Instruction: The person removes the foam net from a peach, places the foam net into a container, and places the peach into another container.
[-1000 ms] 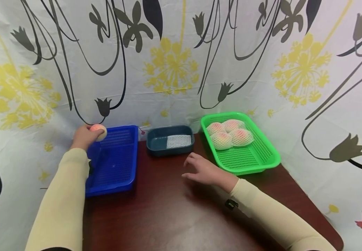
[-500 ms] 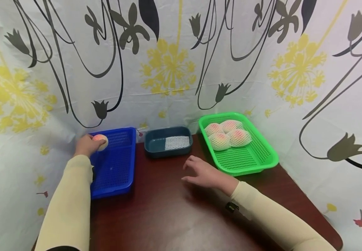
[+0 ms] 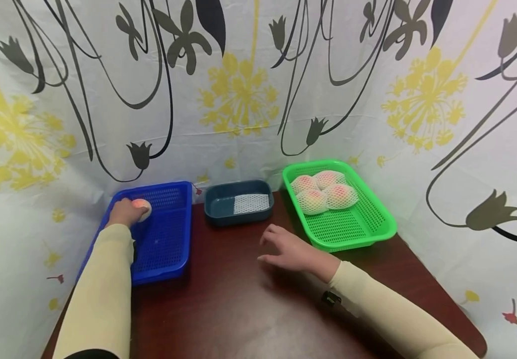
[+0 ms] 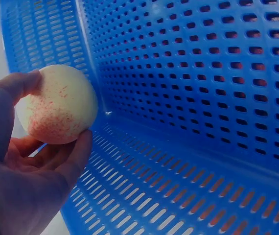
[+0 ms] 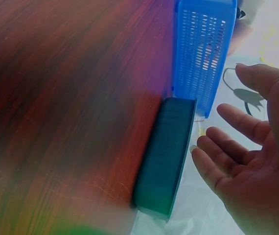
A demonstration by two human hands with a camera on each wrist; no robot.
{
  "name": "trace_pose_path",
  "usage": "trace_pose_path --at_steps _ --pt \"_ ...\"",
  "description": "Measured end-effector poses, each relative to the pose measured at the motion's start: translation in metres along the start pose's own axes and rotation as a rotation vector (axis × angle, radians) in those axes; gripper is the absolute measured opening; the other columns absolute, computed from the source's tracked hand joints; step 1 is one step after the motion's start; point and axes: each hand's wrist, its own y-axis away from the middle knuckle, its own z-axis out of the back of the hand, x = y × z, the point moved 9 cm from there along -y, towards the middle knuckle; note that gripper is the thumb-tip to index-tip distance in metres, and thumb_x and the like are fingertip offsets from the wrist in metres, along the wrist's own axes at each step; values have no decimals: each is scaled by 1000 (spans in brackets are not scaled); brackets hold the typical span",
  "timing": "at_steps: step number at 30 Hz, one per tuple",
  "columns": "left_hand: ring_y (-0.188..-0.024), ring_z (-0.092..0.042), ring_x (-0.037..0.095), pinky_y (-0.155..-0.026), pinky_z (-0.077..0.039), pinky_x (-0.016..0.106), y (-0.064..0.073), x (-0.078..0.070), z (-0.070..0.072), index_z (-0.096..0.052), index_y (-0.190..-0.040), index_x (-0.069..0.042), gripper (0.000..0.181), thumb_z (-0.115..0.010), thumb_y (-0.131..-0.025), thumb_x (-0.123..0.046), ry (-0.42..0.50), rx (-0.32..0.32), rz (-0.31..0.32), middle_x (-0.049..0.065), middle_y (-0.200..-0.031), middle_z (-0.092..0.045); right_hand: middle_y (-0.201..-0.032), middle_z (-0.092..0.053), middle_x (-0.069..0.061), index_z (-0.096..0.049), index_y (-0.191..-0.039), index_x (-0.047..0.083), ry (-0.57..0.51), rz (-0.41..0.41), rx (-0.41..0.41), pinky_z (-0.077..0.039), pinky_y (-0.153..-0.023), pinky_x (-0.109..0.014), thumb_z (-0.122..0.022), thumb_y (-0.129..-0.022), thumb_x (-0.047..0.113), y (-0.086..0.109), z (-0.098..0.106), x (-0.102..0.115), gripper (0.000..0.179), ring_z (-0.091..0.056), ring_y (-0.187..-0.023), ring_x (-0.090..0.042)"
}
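Note:
My left hand (image 3: pixel 123 213) is inside the blue basket (image 3: pixel 161 249), at its far left corner. Fingers and thumb hold a peach (image 4: pixel 58 105), round and cream with red speckles, its skin bare. In the left wrist view the peach hangs beside the basket's slotted walls, gripped from the left side. My right hand (image 3: pixel 291 252) hovers over the table between the two baskets, fingers loosely bent and holding nothing. The right wrist view shows its palm side, with the dark teal tray (image 5: pixel 164 156) beyond the fingertips.
On the right stands a green basket (image 3: pixel 352 232) with several peaches (image 3: pixel 313 202) in white foam nets. A flat white foam net (image 3: pixel 251 203) lies in the teal tray, between the baskets. Patterned cloth (image 3: pixel 240 149) hangs behind the dark red table (image 3: pixel 222 309).
The left hand has lowered the peach from above the blue basket's rim down into its far left corner. The right hand stays almost where it was.

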Motion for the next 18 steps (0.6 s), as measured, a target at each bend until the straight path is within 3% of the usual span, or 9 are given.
trace_pose_path --at_steps 5,18 --pt "-147 -34 68 -124 -31 71 -1 2 -8 -19 -157 30 90 -54 -112 -40 -39 53 14 55 -155 -28 -119 -58 3 -73 -124 9 -10 -11 19 -57 -96 -36 -81 -102 42 1 -2 0 41 -61 -107 -15" --pt "-144 -40 67 -122 -36 70 2 -5 -16 -27 -151 33 80 -51 -114 -34 -98 97 -6 56 -151 -35 -120 -58 1 -73 -123 9 4 19 5 -58 -95 -37 -82 -102 39 4 -3 2 38 -60 -108 -15"
